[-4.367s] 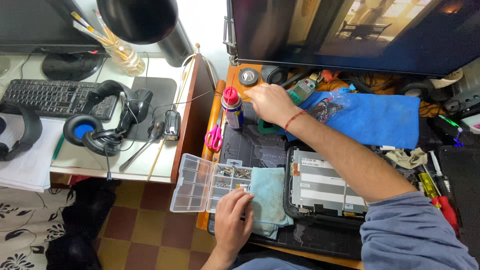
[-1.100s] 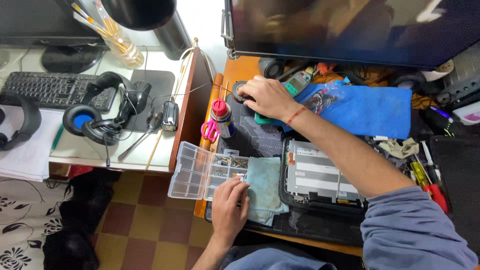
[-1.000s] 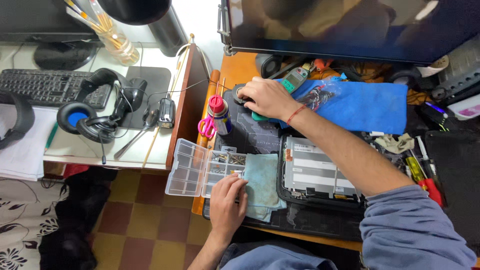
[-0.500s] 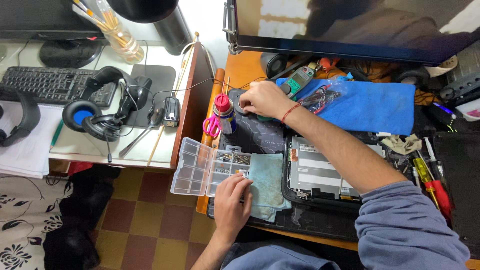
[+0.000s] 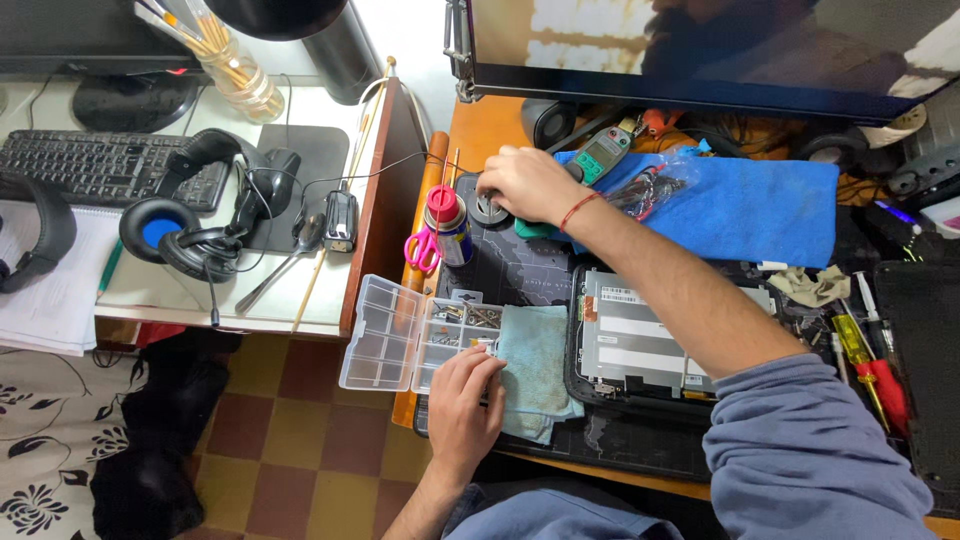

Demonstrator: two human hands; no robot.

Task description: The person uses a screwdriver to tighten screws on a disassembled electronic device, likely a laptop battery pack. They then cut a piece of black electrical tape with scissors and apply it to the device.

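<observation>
Right hand [image 5: 525, 185]: upper centre of frame, fingers curled down on a small round black object [image 5: 490, 208] on the table; whether the grip pinches it, I cannot tell.
Left hand [image 5: 465, 395]: lower centre, fingers loosely spread into the clear compartment box [image 5: 400, 335], lid open for reaching the screws.
Opened laptop [image 5: 650, 345]: beside the box, underside up.
</observation>
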